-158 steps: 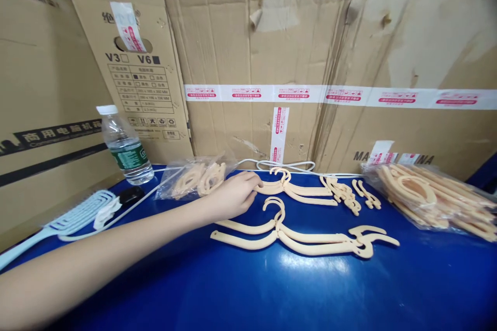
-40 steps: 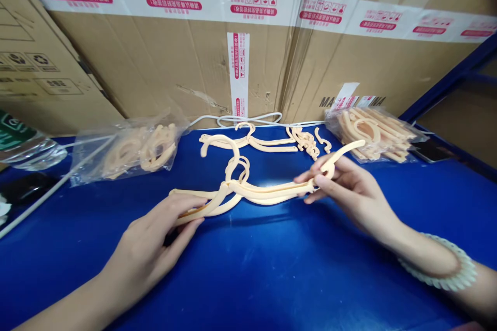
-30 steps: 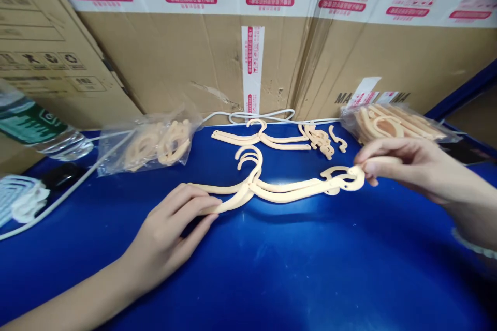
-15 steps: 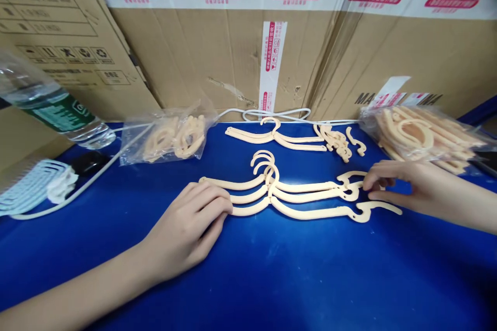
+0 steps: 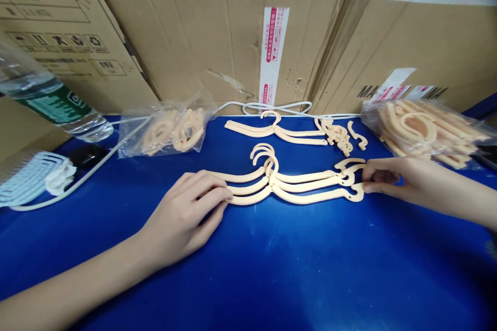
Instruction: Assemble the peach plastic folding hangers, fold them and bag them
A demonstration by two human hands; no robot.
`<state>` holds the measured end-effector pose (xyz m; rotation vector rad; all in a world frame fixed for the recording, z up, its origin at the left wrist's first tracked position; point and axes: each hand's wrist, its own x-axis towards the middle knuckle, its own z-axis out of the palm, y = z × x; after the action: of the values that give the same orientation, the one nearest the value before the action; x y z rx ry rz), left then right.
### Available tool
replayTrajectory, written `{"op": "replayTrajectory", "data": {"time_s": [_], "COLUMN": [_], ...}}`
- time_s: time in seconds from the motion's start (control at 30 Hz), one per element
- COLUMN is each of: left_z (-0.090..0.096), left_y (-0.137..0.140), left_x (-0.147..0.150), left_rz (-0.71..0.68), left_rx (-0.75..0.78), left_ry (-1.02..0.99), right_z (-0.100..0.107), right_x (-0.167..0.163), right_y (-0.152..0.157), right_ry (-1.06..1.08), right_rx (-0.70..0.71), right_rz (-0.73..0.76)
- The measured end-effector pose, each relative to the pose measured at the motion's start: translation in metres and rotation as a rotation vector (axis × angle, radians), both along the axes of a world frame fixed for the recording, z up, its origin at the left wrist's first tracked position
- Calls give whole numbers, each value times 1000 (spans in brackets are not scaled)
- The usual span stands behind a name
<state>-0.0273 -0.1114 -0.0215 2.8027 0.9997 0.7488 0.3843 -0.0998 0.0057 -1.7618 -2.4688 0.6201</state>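
Observation:
Three cream plastic clothes hangers (image 5: 306, 198) lie close together on the blue tabletop, their top hooks overlapping. My left hand (image 5: 192, 209) is closed over their left ends, with thumb and fingers at the nearest hanger's left arm; those ends are hidden under it. At the other side my right hand (image 5: 399, 177) pinches the curved end piece (image 5: 355, 195) at the right tip of the nearest hanger. The outer part of that piece is covered by my fingers. Similar curved pieces stand at the right tips of the two hangers behind.
Farther back lie more folded hanger parts (image 5: 298, 133), a heap of small curved pieces (image 5: 337, 134) and bagged parts (image 5: 174, 132). A larger bag of hanger parts (image 5: 427, 129) is at right. A water bottle (image 5: 58, 103), hairbrush (image 5: 29, 178) and white cable (image 5: 97, 181) are at left; cardboard boxes (image 5: 202, 51) stand behind.
My right hand has turned the nearest hanger's curved end piece inward, from stretching out to the right. The nearest hanger now lies closer to the two behind. The view has tilted slightly down.

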Motion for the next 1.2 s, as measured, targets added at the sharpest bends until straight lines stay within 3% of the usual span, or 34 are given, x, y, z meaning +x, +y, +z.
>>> {"op": "replayTrajectory", "data": {"time_s": [0.4,0.53,0.6,0.73,0.83,1.0,1.1,1.2], "left_z": [1,23,38,53,40,11,8,11], "left_y": [9,12,7,-18,-33,-41,-54,-75], "left_x": [-9,-19,-22,-19,-10,1,-4,-33], "left_rz": [32,141,154,-44,-126,-155,-155,-131], "left_rx": [67,138,93,-41,-106,-207,-132,-30], "left_ry": [-8,-49,-55,160,297,257,293,271], "right_z": [-4,7,13,19,18,11,10,15], "right_x": [3,-2,-8,-19,-22,-18,-18,-21], "right_y": [0,-5,-8,-13,-14,-17,-19,-22], "right_ry": [-60,-32,-21,31,46,38,43,51], "right_rx": [98,216,295,400,409,422,424,411], "right_rz": [-73,-88,-95,-108,-101,-54,-33,-48]}}
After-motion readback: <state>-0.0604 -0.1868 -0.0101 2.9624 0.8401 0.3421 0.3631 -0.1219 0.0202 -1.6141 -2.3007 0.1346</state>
